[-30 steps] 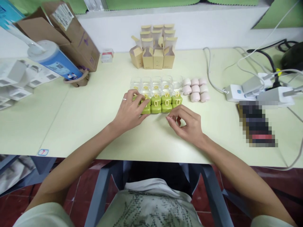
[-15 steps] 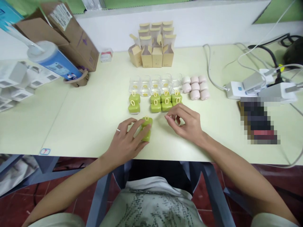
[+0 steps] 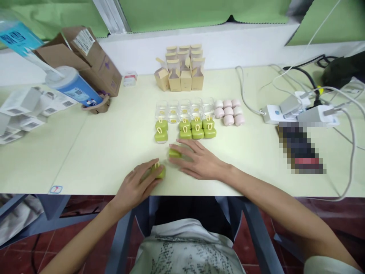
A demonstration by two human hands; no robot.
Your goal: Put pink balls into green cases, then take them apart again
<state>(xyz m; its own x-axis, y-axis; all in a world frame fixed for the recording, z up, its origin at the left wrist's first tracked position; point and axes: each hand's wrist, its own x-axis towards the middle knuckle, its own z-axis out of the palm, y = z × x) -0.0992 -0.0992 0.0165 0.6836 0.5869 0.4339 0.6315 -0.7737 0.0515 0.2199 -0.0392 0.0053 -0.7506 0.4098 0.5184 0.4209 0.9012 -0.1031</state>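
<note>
My left hand (image 3: 137, 183) has its fingers wrapped round a small rounded green case (image 3: 161, 174) with a pale yellow loop, near the table's front edge. To its right and a little farther back, my right hand (image 3: 198, 160) grips another green case (image 3: 174, 153), partly hidden under the fingers. Behind my hands stand more green cases with loops: a pair (image 3: 161, 134) on the left and a block of several (image 3: 197, 132) on the right. Clear plastic shells (image 3: 184, 110) with yellow round marks line up behind them. Several pale pink rounded cases (image 3: 228, 111) sit to their right.
Open kraft boxes (image 3: 186, 80) stand together at the back. A brown carton (image 3: 98, 57), a blue canister (image 3: 78, 89) and white boxes (image 3: 21, 102) occupy the left. Power strips (image 3: 273, 114) with cables and a pixelated dark object (image 3: 302, 148) lie on the right.
My left hand has moved left and toward the front edge with a green case. My right hand, earlier apart from the cases, has come left onto the other green case.
</note>
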